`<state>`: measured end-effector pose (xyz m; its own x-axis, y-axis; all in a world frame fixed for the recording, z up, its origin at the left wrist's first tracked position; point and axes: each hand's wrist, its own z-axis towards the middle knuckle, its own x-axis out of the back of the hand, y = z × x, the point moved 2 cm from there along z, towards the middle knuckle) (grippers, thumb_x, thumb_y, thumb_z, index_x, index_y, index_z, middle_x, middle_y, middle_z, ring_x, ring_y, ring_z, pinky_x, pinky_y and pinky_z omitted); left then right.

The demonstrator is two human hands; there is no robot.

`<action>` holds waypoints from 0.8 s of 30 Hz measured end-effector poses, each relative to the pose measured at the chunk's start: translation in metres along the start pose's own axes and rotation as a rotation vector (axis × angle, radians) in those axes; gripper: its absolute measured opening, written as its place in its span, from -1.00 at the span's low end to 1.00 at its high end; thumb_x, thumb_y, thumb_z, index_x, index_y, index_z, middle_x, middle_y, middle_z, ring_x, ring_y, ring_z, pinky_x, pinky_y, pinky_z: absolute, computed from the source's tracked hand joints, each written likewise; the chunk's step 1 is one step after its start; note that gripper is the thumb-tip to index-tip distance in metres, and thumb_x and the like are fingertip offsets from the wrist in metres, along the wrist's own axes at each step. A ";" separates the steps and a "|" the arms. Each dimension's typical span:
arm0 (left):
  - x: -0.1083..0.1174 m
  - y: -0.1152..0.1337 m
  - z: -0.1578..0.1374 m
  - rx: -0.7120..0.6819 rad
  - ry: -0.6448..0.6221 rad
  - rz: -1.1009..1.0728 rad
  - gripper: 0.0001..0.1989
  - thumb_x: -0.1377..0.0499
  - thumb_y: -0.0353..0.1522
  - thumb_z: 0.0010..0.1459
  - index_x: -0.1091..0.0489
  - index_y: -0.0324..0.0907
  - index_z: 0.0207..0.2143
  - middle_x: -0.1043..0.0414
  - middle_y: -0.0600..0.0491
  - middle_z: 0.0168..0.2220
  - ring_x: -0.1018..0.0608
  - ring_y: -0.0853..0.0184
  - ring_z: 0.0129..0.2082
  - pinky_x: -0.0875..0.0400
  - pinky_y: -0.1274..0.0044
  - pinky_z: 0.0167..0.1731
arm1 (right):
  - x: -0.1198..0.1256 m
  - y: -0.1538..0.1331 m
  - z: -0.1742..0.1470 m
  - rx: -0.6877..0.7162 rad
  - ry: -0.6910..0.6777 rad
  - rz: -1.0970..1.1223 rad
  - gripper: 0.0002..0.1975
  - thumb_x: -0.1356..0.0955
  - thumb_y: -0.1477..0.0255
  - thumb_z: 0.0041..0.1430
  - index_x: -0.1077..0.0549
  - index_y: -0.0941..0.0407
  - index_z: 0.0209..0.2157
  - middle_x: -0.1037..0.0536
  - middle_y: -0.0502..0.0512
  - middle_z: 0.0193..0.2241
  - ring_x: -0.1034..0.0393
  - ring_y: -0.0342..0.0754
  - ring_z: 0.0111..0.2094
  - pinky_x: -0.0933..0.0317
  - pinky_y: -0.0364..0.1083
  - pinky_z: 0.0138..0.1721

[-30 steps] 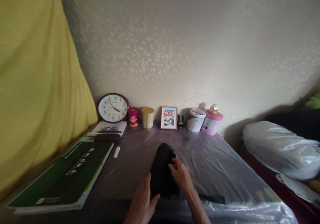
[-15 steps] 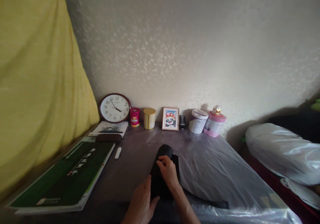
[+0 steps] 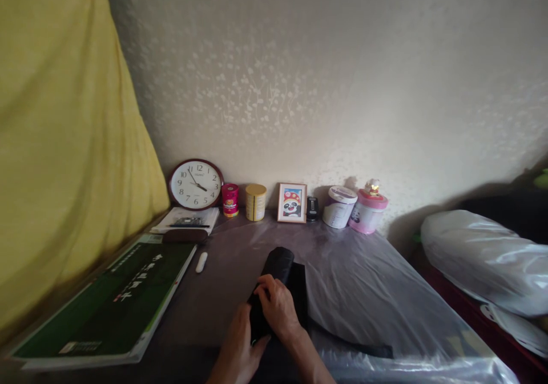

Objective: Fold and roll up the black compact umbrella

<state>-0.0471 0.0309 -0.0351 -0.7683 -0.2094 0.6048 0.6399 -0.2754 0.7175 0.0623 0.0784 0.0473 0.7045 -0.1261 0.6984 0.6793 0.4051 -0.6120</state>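
A long black bundle (image 3: 279,262), seemingly of folded fabric, lies lengthwise on the covered table; its exact kind I cannot make out. A flat black part (image 3: 300,292) sticks out along its right side, and a thin black strap (image 3: 363,347) trails off to the right. My left hand (image 3: 242,341) grips the bundle's near left side, thumb and fingers around its edge. On top of the bundle, my right hand (image 3: 276,307) presses with curled fingers near its middle. The near end is partly hidden behind my hands.
Left of the bundle are a white capsule-shaped item (image 3: 201,262), a large green book (image 3: 107,304) and a dark brown case (image 3: 185,235). Along the wall stand a clock (image 3: 196,184), a framed panda picture (image 3: 291,202) and several tubs. A plastic-wrapped bulk (image 3: 483,258) sits at right.
My right hand has slid nearer and to the left along the bundle, uncovering more of its far end. My left hand has shifted slightly left, still gripping the side.
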 end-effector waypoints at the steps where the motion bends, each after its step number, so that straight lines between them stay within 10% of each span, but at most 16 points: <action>1: 0.001 0.003 0.000 0.020 -0.010 -0.026 -0.47 -0.07 -0.36 -0.01 -0.03 -0.20 0.05 -0.31 -0.17 0.01 -0.41 0.12 0.04 -0.33 0.22 0.01 | -0.001 0.000 -0.001 0.005 -0.009 -0.022 -0.79 -0.19 0.54 0.15 -0.39 0.08 -0.23 -0.55 0.00 -0.45 -0.44 -0.07 -0.30 -0.23 -0.14 -0.22; 7: 0.011 0.019 0.002 -0.065 -0.024 -0.048 -0.30 -0.03 -0.46 0.00 0.16 -0.11 0.19 -0.07 -0.09 0.21 -0.20 0.20 0.20 -0.21 0.25 0.11 | -0.001 0.002 0.000 0.031 -0.029 -0.024 -0.76 -0.15 0.52 0.21 -0.40 0.10 -0.20 -0.54 0.06 -0.38 -0.44 -0.07 -0.30 -0.26 -0.14 -0.21; 15: 0.013 0.016 0.003 -0.046 -0.069 0.036 -0.42 -0.01 -0.36 0.06 -0.03 -0.15 0.17 -0.26 -0.14 0.07 -0.37 0.14 0.07 -0.34 0.26 0.00 | 0.017 0.004 -0.006 0.148 0.008 0.126 -0.76 -0.19 0.51 0.22 -0.46 0.06 -0.22 -0.56 0.03 -0.26 -0.41 -0.10 -0.20 -0.25 -0.11 -0.12; 24: 0.015 0.022 0.005 0.026 -0.199 0.180 -0.37 0.02 -0.36 0.04 -0.01 -0.27 0.20 -0.31 -0.22 0.02 -0.42 0.10 0.00 -0.34 0.25 -0.02 | 0.011 0.021 0.017 0.229 -0.091 -0.090 -0.73 -0.18 0.49 0.25 -0.48 0.02 -0.18 -0.52 0.03 -0.12 -0.20 -0.06 0.09 0.17 0.14 0.19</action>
<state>-0.0444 0.0266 -0.0091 -0.6253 -0.0631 0.7778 0.7681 -0.2259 0.5991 0.0804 0.1008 0.0483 0.6149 -0.0934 0.7831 0.6670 0.5913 -0.4532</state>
